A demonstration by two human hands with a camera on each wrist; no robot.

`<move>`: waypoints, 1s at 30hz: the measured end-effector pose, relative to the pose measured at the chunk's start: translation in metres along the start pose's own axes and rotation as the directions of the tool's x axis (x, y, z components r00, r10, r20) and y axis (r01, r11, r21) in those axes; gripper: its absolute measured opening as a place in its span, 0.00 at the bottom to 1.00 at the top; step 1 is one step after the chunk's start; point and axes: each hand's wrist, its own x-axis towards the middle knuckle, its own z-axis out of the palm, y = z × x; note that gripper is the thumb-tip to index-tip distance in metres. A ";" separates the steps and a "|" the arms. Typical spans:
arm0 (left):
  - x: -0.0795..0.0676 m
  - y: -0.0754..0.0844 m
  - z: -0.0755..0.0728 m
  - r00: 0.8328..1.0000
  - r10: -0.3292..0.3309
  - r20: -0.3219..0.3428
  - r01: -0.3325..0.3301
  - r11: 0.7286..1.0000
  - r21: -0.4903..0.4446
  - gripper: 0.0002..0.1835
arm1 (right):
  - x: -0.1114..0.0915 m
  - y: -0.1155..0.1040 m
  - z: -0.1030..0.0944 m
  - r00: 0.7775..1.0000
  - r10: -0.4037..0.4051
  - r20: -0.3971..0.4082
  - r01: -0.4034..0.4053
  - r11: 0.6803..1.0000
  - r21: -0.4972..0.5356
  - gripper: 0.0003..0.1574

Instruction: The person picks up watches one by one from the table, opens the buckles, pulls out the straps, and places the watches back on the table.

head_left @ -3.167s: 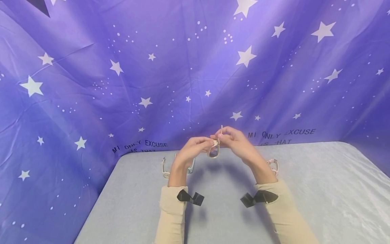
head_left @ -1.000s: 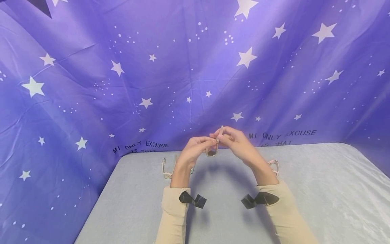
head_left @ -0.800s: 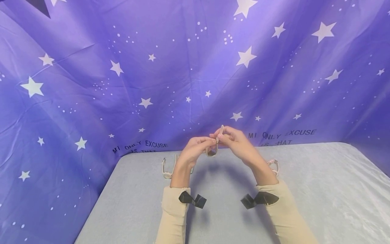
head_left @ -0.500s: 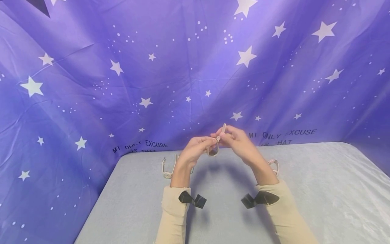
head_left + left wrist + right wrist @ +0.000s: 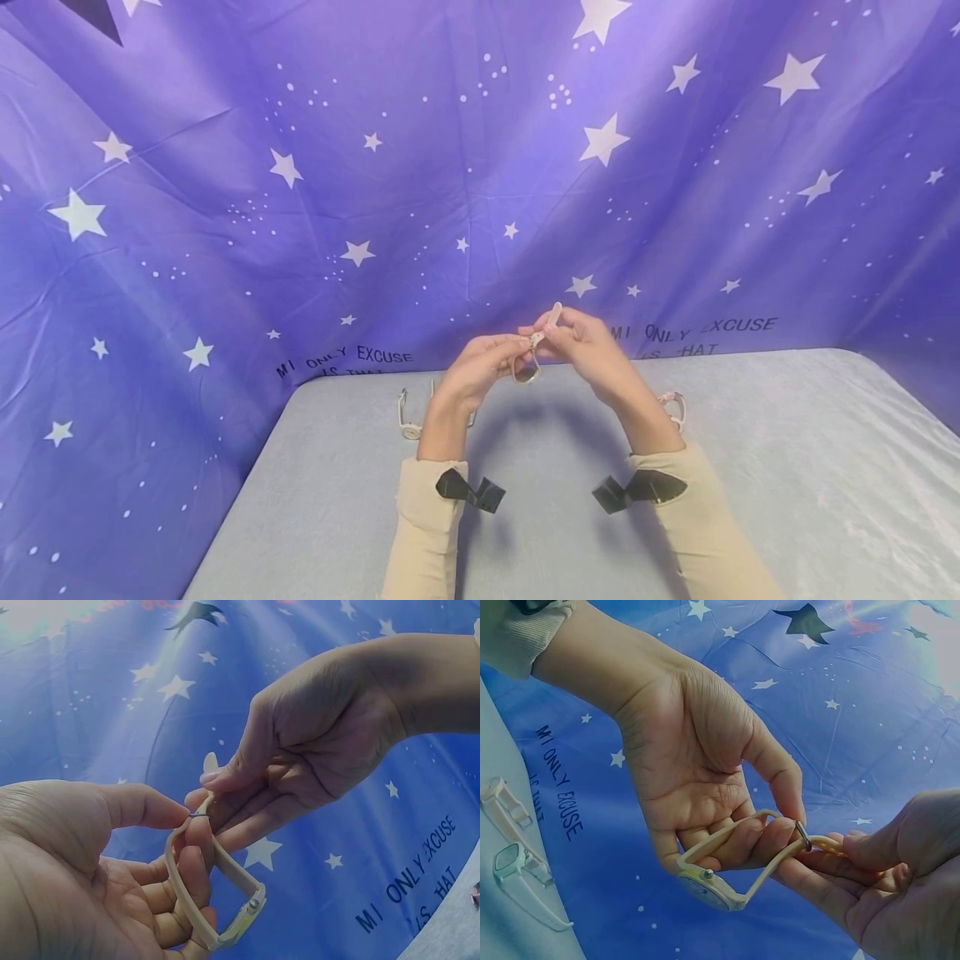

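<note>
A cream wristwatch (image 5: pixel 527 375) hangs as a loop between both hands, above the far edge of the table. My left hand (image 5: pixel 472 377) pinches it at the metal buckle, its thumb on the buckle in the left wrist view. My right hand (image 5: pixel 596 354) pinches the strap's free end (image 5: pixel 211 761), whose tip pokes up past the thumb. The strap passes through the buckle (image 5: pixel 803 836). The watch case (image 5: pixel 711 891) sits at the bottom of the loop, dial facing outward. Fingers of the left hand reach inside the loop.
On the grey table cloth (image 5: pixel 540 533) lie a cream watch (image 5: pixel 410 431) left of my left wrist and a pinkish watch (image 5: pixel 677 408) by my right wrist. A mint-green watch (image 5: pixel 510 859) is largely hidden behind the left arm in the head view. A purple star-print curtain (image 5: pixel 420 183) hangs behind.
The strap's free end, nearly upright before, now leans right and sticks up further. My right hand has drawn slightly up and right with it. The left hand has barely moved in the last second.
</note>
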 end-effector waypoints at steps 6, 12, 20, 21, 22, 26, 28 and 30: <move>-0.001 0.002 0.000 1.000 -0.006 0.004 0.006 1.000 -0.021 0.10 | 0.001 -0.001 0.001 0.999 0.029 -0.015 -0.029 0.999 0.042 0.14; -0.001 0.002 0.000 1.000 0.008 0.011 -0.007 1.000 -0.025 0.11 | 0.001 0.001 0.001 1.000 0.027 -0.014 -0.026 0.997 0.072 0.15; -0.001 0.001 -0.001 1.000 0.002 0.002 -0.002 1.000 0.000 0.07 | 0.000 0.001 -0.001 1.000 0.018 -0.017 -0.017 0.999 0.049 0.15; -0.001 0.001 -0.001 1.000 0.001 -0.004 -0.001 1.000 0.008 0.06 | 0.000 0.001 -0.001 1.000 0.017 -0.018 -0.016 0.999 0.044 0.15; -0.001 0.001 -0.002 1.000 0.000 -0.010 0.000 1.000 0.016 0.06 | 0.000 0.001 -0.001 1.000 0.016 -0.016 -0.015 0.999 0.037 0.15; -0.001 0.000 -0.003 0.999 0.025 -0.032 -0.023 0.998 0.052 0.09 | 0.000 0.000 -0.001 1.000 0.012 -0.015 -0.012 1.000 0.016 0.15; -0.001 0.000 -0.003 0.998 0.042 -0.046 -0.039 0.997 0.072 0.11 | 0.000 0.000 -0.001 1.000 0.010 -0.016 -0.010 1.000 0.014 0.15; -0.002 0.001 -0.002 0.996 0.057 -0.065 -0.051 0.995 0.091 0.12 | 0.000 0.000 -0.001 1.000 0.007 -0.018 -0.007 1.000 0.012 0.15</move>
